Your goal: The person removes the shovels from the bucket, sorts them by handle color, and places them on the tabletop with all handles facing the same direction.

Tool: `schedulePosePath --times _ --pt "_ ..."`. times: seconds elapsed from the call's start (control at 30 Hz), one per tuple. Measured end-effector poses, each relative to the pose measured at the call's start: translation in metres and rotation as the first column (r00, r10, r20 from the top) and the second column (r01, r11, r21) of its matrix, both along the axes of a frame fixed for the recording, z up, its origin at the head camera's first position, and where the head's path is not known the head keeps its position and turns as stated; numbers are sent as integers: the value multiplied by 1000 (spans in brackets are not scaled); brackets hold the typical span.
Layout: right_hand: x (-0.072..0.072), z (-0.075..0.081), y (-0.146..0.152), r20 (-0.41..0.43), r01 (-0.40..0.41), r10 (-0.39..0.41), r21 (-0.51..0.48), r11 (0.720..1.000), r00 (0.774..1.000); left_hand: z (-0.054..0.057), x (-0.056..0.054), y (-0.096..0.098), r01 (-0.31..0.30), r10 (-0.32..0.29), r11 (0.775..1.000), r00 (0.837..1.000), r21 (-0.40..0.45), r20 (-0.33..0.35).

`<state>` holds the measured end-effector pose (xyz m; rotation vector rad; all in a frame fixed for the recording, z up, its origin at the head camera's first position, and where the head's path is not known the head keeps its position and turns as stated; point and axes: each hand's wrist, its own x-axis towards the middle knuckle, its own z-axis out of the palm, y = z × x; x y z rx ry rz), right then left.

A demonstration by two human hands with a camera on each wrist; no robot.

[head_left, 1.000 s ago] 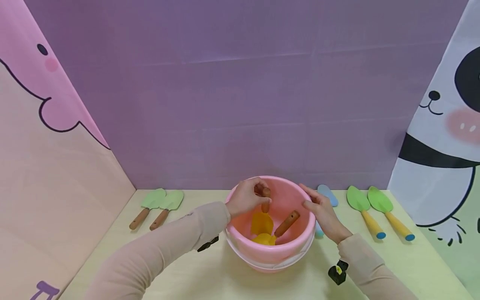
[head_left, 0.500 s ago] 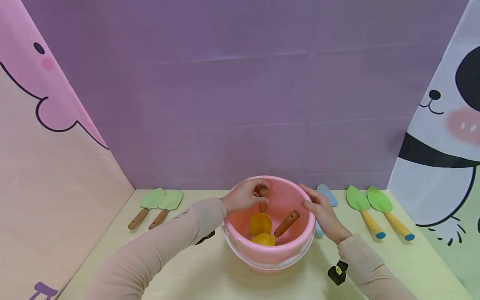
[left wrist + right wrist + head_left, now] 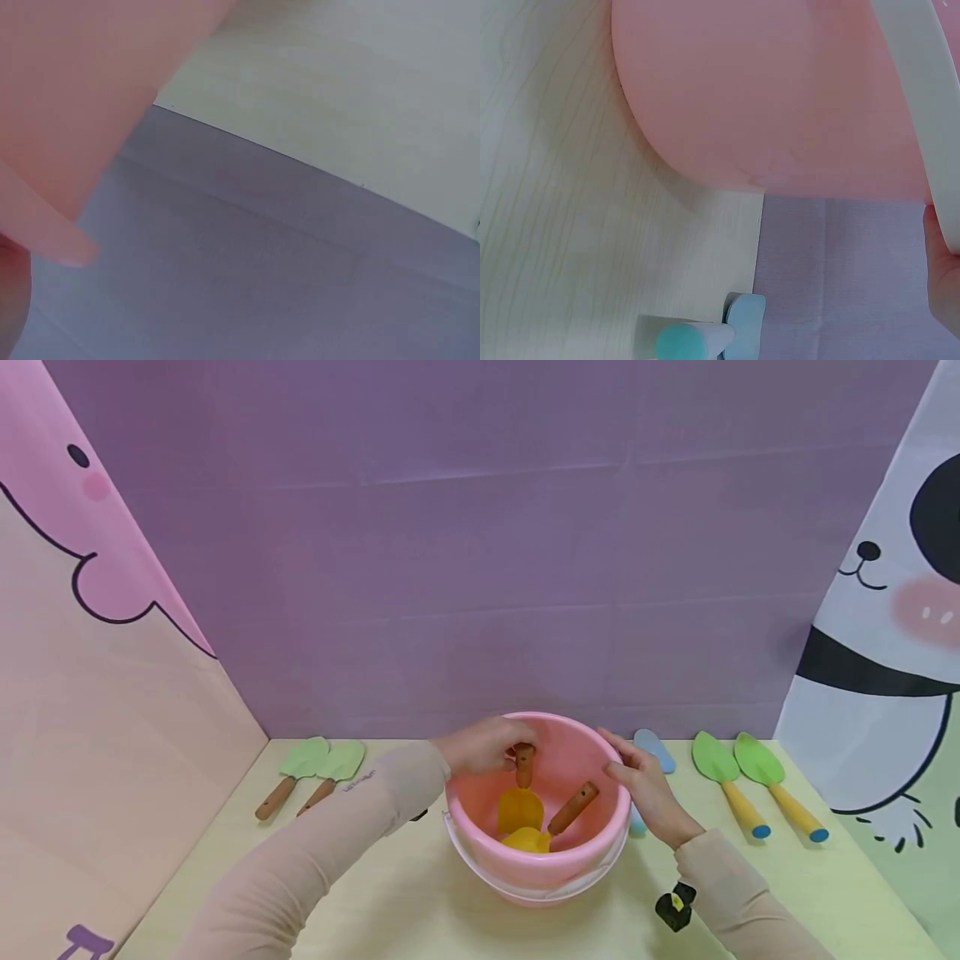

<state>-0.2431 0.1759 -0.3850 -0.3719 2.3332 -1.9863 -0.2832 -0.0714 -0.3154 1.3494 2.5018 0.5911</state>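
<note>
A pink bucket (image 3: 543,860) with a white carrying handle stands on the table in the head view. Two yellow toy shovels with wooden handles lie inside: one yellow shovel (image 3: 521,810) leans with its handle up at the back left, the other shovel (image 3: 574,807) points right. My left hand (image 3: 480,747) reaches over the left rim; its fingers touch the top of the leaning shovel's handle, and the thumb is off the handle's front. With my right hand (image 3: 647,785) I grip the bucket's right rim. In the right wrist view, part of the right hand (image 3: 945,277) shows beside the bucket wall.
Two pale-green trowels (image 3: 341,762) with wooden handles lie at the back left. Two brighter green trowels (image 3: 718,758) with yellow handles lie at the right. A blue trowel (image 3: 655,750) is partly hidden behind the right hand. A purple backdrop (image 3: 450,610) rises behind the table.
My left hand has shifted left, and its thumb has come off the shovel handle it pinched. The leaning shovel has moved slightly left. The right hand stays on the rim.
</note>
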Motion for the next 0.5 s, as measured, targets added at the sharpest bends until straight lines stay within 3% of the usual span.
schedulePosePath --times 0.27,0.4,0.5 --pt "0 -3 1 2 10 -10 0 1000 1000 -2 -2 7 42 -53 994 992 -96 -119" --pt "0 -3 2 -1 9 -9 2 1000 1000 0 -2 12 0 -5 995 999 -96 -53" --pt "0 -3 3 -3 17 -17 2 1000 1000 2 -2 17 -72 77 994 995 -88 57"
